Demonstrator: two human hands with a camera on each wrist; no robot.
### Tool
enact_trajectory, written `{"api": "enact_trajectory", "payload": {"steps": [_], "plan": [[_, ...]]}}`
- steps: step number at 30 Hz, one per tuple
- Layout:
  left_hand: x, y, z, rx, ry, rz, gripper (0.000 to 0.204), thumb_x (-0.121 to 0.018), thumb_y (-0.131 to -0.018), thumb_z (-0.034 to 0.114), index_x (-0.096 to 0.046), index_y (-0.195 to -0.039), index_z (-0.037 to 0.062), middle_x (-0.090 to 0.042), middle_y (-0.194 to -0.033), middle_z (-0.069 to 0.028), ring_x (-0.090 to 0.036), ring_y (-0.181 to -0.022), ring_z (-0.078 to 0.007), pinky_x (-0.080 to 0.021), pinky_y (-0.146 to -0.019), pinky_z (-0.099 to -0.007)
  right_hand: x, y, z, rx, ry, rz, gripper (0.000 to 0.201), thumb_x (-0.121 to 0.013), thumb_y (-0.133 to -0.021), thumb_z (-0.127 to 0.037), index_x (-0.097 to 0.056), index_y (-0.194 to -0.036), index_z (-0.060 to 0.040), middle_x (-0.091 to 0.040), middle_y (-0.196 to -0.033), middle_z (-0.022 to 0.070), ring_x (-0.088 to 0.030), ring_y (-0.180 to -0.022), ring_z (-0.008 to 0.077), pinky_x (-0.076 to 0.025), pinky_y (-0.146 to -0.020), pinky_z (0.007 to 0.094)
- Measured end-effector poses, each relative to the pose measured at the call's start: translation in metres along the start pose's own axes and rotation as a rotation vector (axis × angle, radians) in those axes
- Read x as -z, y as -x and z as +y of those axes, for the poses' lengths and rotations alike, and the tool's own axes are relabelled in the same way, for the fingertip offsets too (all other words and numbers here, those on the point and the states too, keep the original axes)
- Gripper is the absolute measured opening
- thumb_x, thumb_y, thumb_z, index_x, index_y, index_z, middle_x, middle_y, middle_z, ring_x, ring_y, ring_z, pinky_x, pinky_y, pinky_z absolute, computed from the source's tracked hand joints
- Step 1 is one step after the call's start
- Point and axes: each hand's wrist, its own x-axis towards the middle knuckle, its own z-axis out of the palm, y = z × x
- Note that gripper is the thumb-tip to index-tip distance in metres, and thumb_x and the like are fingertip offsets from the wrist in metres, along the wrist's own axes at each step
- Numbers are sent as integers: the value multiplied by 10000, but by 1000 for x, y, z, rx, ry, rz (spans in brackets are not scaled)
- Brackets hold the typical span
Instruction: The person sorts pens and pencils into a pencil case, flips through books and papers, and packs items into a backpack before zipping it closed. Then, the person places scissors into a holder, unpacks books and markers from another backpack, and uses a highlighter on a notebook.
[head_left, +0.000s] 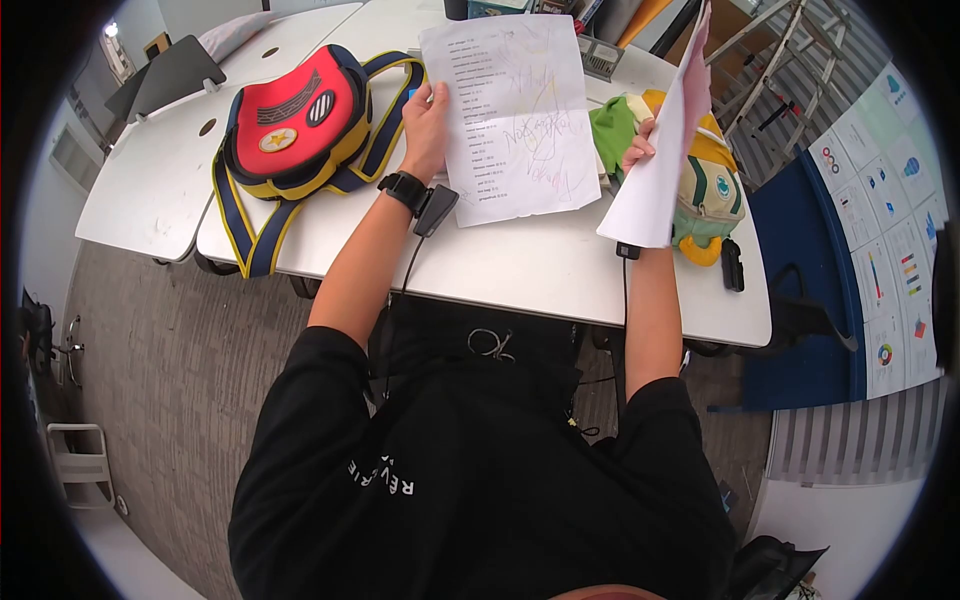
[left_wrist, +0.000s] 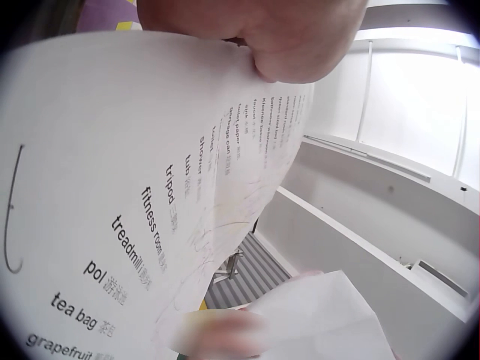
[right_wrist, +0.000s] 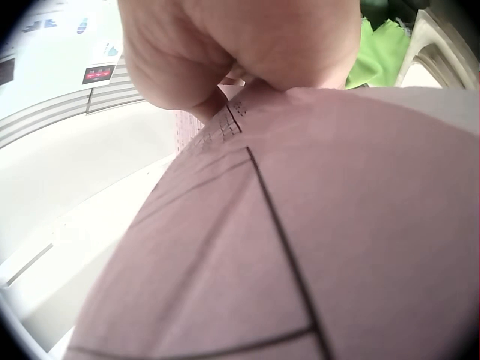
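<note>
- Printed white paper sheet (head_left: 525, 120) is pinched at nine o'clock by the left hand (head_left: 426, 135).
- Pink-and-white paper (head_left: 655, 190) is gripped by the curled right hand (head_left: 638, 146).
- Creases might be caused by squeezing.

The left hand (left_wrist: 292, 34) holds the edge of a word sheet (left_wrist: 90, 150), which has printed words such as "tripod" and "tea bag". Below, the right hand (left_wrist: 221, 334) is blurred, beside a white paper (left_wrist: 326, 315).
</note>
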Motion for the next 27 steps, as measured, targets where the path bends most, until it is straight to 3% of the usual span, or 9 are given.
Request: {"api": "enact_trajectory", "payload": {"steps": [1,2,5,25,27], "plan": [[0,0,0,4,1,-4,296,-521,-1046,216,-608,-1169,-39,-709,-1024,-100,-659,-832,-112,-534,-744,-249,-15,2,3,-31,-148,-137,461,-513,-1017,-249,-448,-1415,-26,-630,-1205,131,-611,-812,181,-553,-823,330],[0,0,0,4,0,-4,296,-521,-1046,216,-608,-1169,-39,-709,-1024,-100,-659,-832,-112,-534,-744,-249,-24,4,5,-6,-137,-117,552,-548,-1003,-277,-381,-1483,-60,-617,-1205,135,-550,-745,156,-547,-813,325],[0,-1,0,1,-5,-1,297,-521,-1046,215,-606,-1173,-40,-709,-1023,-103,-660,-829,-115,-534,-741,-251,-18,4,6,-6,-165,-131,607,-554,-1000,-280,-323,-1521,-70,-598,-1232,137,-552,-761,161,-547,-826,328],[1,0,0,-6,-36,-27,299,-504,-1052,225,-600,-1164,-35,-702,-1053,-107,-661,-855,-117,-538,-759,-252,-13,3,7,-43,-206,-133,640,-541,-1003,-384,-330,-1524,-78,-607,-1240,153,-550,-737,176,-558,-844,363],[1,0,-1,-11,-22,-28,299,-514,-1049,226,-604,-1166,-34,-707,-1045,-104,-663,-846,-115,-538,-754,-251,-23,5,9,-4,-141,-33,622,-613,-938,-278,-389,-1459,-24,-601,-1152,134,-494,-708,148,-469,-747,244]]}}
